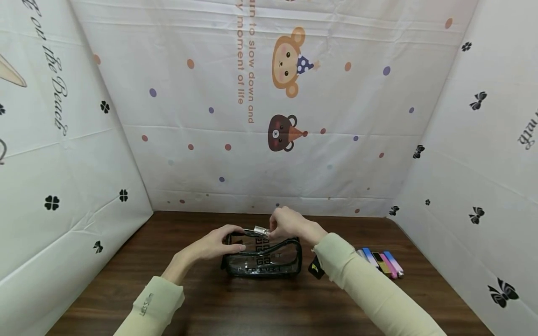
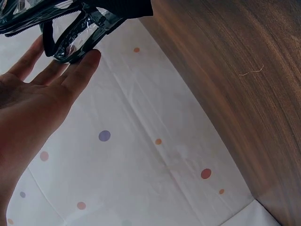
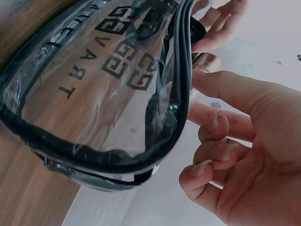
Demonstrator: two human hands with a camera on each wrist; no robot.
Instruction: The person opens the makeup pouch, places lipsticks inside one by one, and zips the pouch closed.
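A clear zip pouch (image 1: 265,267) with black trim and black lettering stands on the table, its top unzipped. My left hand (image 1: 212,243) grips its left end, thumb at the front rim and fingers behind; the left wrist view shows those fingers (image 2: 82,75) against the pouch's edge. At the opening, my right hand (image 1: 290,224) pinches a small shiny metallic cylinder (image 1: 261,230) between thumb and index finger. That cylinder (image 3: 207,62) looks rose-gold in the right wrist view and is partly hidden by the pouch; its kind cannot be told. The other right fingers are curled.
On the right of the wooden table (image 1: 235,310) several slim blue, pink and black-yellow sticks (image 1: 382,263) lie side by side. A black item with a yellow mark (image 1: 316,268) is partly covered by the right sleeve. Printed white sheets (image 1: 201,163) wall the table's back and sides.
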